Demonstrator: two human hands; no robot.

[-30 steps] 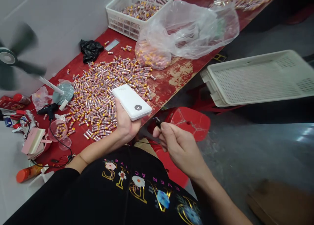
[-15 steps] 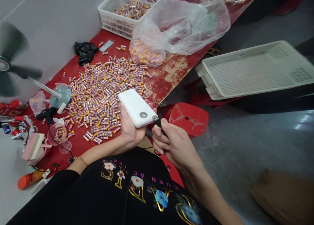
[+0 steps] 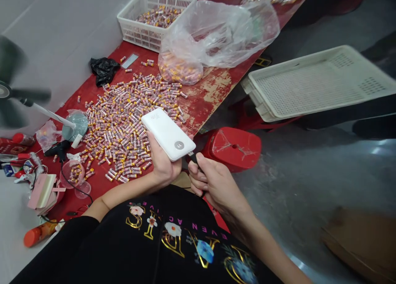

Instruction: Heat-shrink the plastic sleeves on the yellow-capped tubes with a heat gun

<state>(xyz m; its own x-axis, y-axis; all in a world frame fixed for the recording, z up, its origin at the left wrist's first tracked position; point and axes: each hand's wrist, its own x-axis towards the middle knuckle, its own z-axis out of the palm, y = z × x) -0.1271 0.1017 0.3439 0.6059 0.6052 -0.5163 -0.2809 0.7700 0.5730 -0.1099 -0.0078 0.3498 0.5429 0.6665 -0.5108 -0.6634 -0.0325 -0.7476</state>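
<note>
A white power bank (image 3: 165, 131) rests in my left hand (image 3: 162, 162), whose fingers and thumb curl around its sides. Faint digits show near its far end, and a round grey emblem marks the near end. My right hand (image 3: 213, 176) pinches the black plug of a USB cable (image 3: 193, 157) between thumb and fingers. The plug's metal tip is right at the power bank's near edge; whether it sits partly in the port I cannot tell. Behind the power bank spreads a large pile of small clear tubes with yellow caps (image 3: 120, 123) on the red table (image 3: 213, 94).
A white crate (image 3: 136, 36) of tubes and a clear plastic bag (image 3: 216, 36) lie farther back. At left a fan (image 3: 15, 92) spins beside a hot glue gun (image 3: 58, 149). To the right are a red stool (image 3: 233, 147) and a white plastic tray (image 3: 309, 81).
Both hands, with the power bank and cable, appear slightly farther left in view. The digits on the power bank look clearer. More of the plug's metal tip shows.
</note>
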